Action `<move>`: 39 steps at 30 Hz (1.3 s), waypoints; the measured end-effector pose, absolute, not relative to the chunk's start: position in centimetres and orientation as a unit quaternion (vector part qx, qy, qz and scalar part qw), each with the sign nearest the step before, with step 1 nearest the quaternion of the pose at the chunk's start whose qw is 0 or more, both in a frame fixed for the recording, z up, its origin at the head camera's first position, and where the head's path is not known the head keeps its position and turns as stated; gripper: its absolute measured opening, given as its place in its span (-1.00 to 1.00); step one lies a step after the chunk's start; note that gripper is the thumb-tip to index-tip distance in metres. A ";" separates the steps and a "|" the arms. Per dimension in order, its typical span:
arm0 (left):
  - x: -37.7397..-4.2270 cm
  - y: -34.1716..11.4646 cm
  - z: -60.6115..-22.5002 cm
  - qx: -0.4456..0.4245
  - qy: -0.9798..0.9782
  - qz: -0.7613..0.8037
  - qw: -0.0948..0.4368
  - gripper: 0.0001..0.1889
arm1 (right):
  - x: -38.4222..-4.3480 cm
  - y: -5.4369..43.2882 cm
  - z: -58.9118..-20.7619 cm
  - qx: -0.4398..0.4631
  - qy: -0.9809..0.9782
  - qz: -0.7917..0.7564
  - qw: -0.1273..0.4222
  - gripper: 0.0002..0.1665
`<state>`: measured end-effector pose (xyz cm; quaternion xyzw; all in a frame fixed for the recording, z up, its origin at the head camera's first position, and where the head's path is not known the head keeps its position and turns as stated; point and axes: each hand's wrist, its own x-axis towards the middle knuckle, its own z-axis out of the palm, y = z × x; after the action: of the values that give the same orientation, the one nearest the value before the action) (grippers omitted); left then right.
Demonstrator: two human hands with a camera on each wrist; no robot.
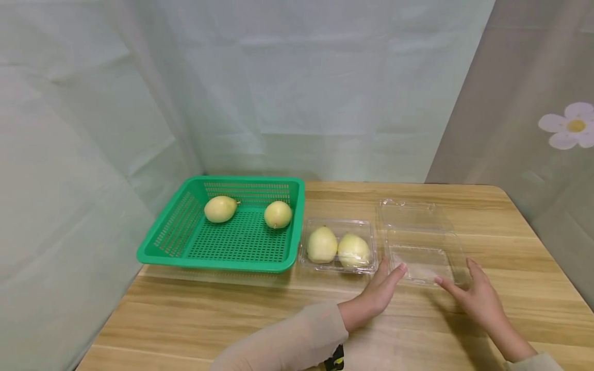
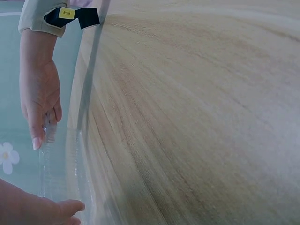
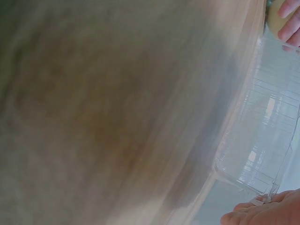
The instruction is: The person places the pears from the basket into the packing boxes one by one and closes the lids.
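A clear plastic clamshell box (image 1: 419,263) lies on the table with its lid (image 1: 410,215) folded back, and no fruit shows inside. At its right side my right hand (image 1: 482,299) pinches the wall, thumb at the near corner and fingers outside. The left wrist view also shows this right hand (image 2: 41,89) gripping the box edge. My left hand (image 1: 378,291) is at the box's left side, its fingers fairly straight and the thumb by the near edge. Beside it, another clear box (image 1: 339,225) holds two pale yellow pears (image 1: 322,245).
A green plastic basket (image 1: 218,266) stands at the left with two more pears (image 1: 220,209) in it. The wooden table (image 1: 195,314) ends at a pale curtain (image 1: 325,103) behind. A grey curtain with a flower print (image 1: 575,126) hangs at the right.
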<state>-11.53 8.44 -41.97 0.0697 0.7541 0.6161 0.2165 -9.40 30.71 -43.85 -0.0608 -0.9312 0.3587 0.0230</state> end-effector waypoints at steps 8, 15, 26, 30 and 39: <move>-11.4 8.4 -41.5 0.064 0.751 0.618 0.224 -0.13 | -9.3 31.0 -44.1 -0.056 -0.931 0.360 0.025 0.14; -10.9 7.9 -40.6 0.087 0.764 0.607 0.203 -0.17 | -9.2 30.9 -44.1 -0.055 -0.930 0.363 0.030 0.13; -11.9 7.2 -39.1 0.155 0.783 0.582 0.157 -0.14 | -9.3 31.0 -44.2 -0.060 -0.930 0.360 0.037 0.13; -13.0 6.8 -38.4 0.177 0.765 0.601 0.147 -0.16 | -9.3 31.0 -44.1 -0.061 -0.929 0.362 0.037 0.13; -14.5 5.5 -36.9 0.212 0.736 0.628 0.139 -0.18 | -9.3 31.0 -43.9 -0.077 -0.928 0.365 0.016 0.15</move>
<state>-14.47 5.48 -36.87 0.2122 0.7359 0.6277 0.1394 -9.32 30.96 -43.93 -0.0768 -0.9279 0.3645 0.0157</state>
